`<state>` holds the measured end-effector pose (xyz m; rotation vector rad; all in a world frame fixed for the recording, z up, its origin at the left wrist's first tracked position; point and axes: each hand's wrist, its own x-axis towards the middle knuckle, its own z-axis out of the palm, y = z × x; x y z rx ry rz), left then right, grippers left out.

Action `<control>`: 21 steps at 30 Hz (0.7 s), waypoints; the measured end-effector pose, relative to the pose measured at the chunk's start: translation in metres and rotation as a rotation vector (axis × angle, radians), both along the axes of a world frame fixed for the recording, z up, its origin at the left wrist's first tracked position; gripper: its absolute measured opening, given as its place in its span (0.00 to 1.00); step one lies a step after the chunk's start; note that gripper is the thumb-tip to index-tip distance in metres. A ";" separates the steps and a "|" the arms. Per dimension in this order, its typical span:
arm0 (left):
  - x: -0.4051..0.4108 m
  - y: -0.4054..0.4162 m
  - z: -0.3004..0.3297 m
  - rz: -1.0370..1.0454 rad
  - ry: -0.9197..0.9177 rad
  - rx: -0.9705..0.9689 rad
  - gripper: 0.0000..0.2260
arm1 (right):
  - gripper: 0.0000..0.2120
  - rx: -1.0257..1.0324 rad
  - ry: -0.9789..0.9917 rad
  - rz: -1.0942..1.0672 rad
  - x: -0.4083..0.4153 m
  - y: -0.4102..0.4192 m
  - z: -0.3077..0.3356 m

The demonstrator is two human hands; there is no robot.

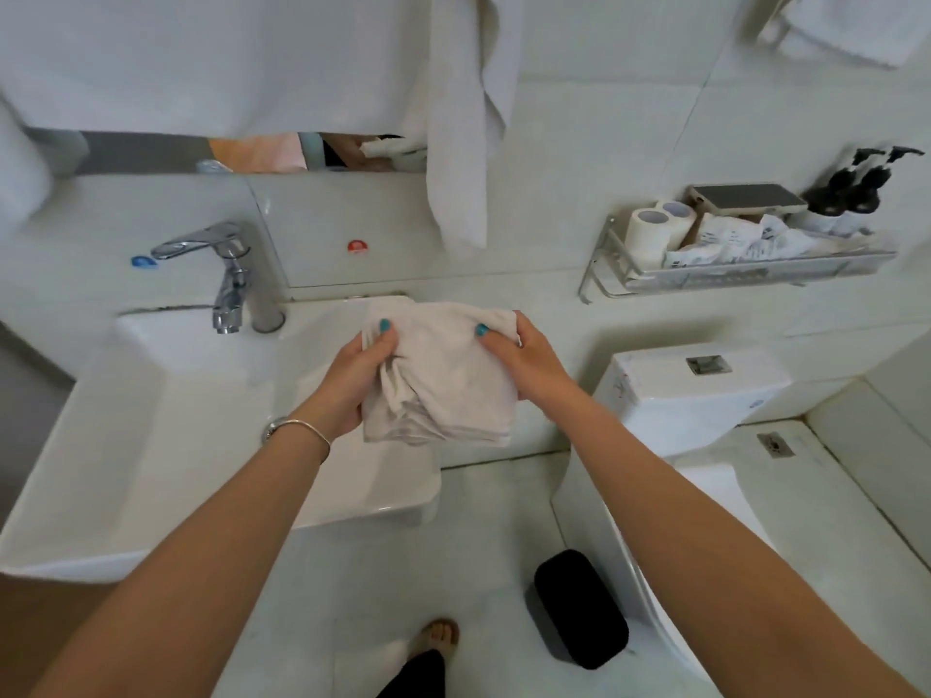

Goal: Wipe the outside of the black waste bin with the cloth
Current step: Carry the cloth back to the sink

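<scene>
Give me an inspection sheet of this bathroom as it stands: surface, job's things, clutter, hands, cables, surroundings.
Surface: white tiled floor, with the black waste bin standing on it beside the toilet.
Job's things: cloth bunched, held above the right end of the sink; not touching the bin.
Clutter: wall shelf with paper rolls, packets and pump bottles.
Hands: left hand and right hand both grip the cloth.
Cables: nothing seen.
Surroundings: faucet, mirror, hanging white towel.
</scene>
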<state>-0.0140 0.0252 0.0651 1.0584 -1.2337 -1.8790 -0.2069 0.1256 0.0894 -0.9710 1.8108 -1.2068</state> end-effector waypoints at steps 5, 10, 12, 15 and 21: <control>0.020 -0.017 -0.015 0.144 -0.080 -0.008 0.10 | 0.15 0.038 0.054 0.021 0.020 -0.039 -0.020; 0.027 -0.036 -0.038 0.160 -0.105 -0.013 0.06 | 0.21 0.113 0.138 0.008 0.024 -0.067 -0.042; 0.025 -0.043 -0.046 0.165 -0.109 -0.022 0.04 | 0.22 0.150 0.165 -0.004 0.023 -0.079 -0.052; 0.019 -0.056 -0.059 0.160 -0.140 -0.010 0.04 | 0.19 0.239 0.218 0.000 0.018 -0.095 -0.069; 0.001 -0.080 -0.081 0.095 -0.195 0.002 0.04 | 0.18 0.315 0.229 -0.083 0.007 -0.114 -0.100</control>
